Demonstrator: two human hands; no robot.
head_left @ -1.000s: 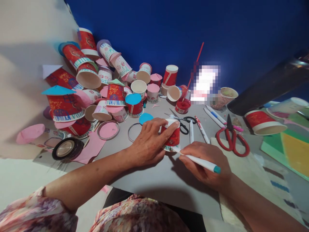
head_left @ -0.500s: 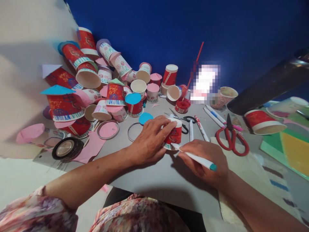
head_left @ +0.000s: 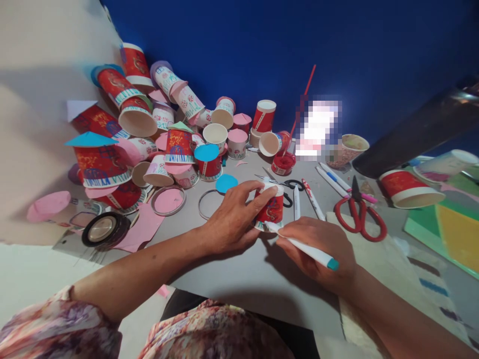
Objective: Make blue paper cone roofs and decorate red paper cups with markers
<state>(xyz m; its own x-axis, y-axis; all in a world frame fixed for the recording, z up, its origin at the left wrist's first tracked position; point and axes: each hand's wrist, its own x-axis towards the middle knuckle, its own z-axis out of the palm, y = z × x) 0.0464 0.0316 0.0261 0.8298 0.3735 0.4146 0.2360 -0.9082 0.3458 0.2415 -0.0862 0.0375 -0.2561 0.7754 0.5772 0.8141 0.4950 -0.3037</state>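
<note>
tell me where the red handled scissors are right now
In the head view the red handled scissors lie on the grey table, right of centre, just beyond the right hand, with white markers on their left and a tipped red cup on their right.

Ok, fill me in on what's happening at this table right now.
A person sits at a grey table decorating paper cups. The left hand steadies an upside-down red paper cup on the table, while the right hand holds a white marker with a teal cap, its tip against the cup's lower edge. A heap of decorated cups lies at the back left, many topped with pink or blue paper. Red scissors and more pens lie to the right.
</note>
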